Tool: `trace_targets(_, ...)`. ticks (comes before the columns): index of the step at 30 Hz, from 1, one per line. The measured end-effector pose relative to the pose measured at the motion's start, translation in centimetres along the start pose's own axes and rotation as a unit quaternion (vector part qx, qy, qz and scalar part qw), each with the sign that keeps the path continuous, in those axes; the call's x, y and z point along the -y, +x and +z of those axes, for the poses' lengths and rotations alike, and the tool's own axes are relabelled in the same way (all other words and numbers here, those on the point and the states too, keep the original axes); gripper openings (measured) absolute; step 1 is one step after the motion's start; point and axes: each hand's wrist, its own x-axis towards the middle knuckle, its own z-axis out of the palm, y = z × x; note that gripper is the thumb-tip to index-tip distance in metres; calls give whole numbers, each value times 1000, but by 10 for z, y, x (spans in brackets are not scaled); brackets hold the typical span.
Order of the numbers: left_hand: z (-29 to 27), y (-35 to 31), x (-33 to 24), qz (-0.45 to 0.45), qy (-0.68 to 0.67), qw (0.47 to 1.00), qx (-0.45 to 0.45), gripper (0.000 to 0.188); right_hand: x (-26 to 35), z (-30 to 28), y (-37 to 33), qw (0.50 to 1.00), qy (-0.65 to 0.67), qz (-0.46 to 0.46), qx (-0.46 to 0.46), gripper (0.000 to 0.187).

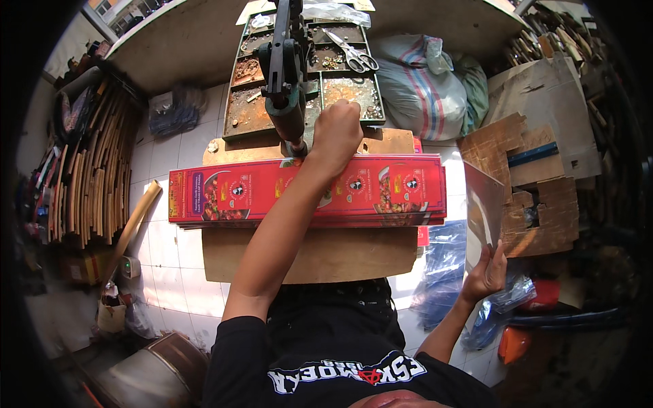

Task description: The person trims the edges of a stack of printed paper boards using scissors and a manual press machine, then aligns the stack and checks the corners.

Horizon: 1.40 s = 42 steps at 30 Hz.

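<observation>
My left hand [338,127] is closed, its fingertips hidden, over the front of a divided tray [239,126] beside a dark metal press [288,115]. What it holds, if anything, cannot be seen. Below my left forearm lies a stack of long red printed panels [265,197] with food pictures, under the press's tip on a wooden board [306,255]. My right hand [486,275] grips the lower end of a thin pale sheet [483,211], tilted up at the right of the stack.
White-handled scissors [357,58] and small metal rings [333,62] lie in the tray. A large woven sack [422,88] stands behind right. Cardboard pieces [537,170] lean at the right, stacked boards [95,163] at the left. Plastic-wrapped bundles [439,272] lie on the floor.
</observation>
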Motion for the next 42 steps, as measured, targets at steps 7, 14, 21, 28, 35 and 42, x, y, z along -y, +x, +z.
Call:
trace_targets(7, 21, 49, -9, -36, 305, 946, 106, 10, -17, -8, -3, 999, -11, 31, 24, 28)
trace_targets(14, 35, 44, 5, -15, 354, 929, 105, 11, -23, -6, -8, 996, 14, 80, 29, 29)
trace_targets(21, 33, 41, 13, 1, 380, 921, 86, 9, -21, -4, -9, 995, 41, 91, 25, 30)
trace_targets(28, 31, 42, 10, 4, 379, 923, 63, 9, -16, -6, -9, 994, 49, 92, 24, 29)
trace_targets(35, 6, 23, -18, 60, 242, 968, 9, 6, -10, -3, -9, 992, 69, 107, 7, 27)
trace_targets(42, -82, -82, -31, 130, -37, 991, 13, 15, -1, 3, -10, 986, 104, 129, 8, 28)
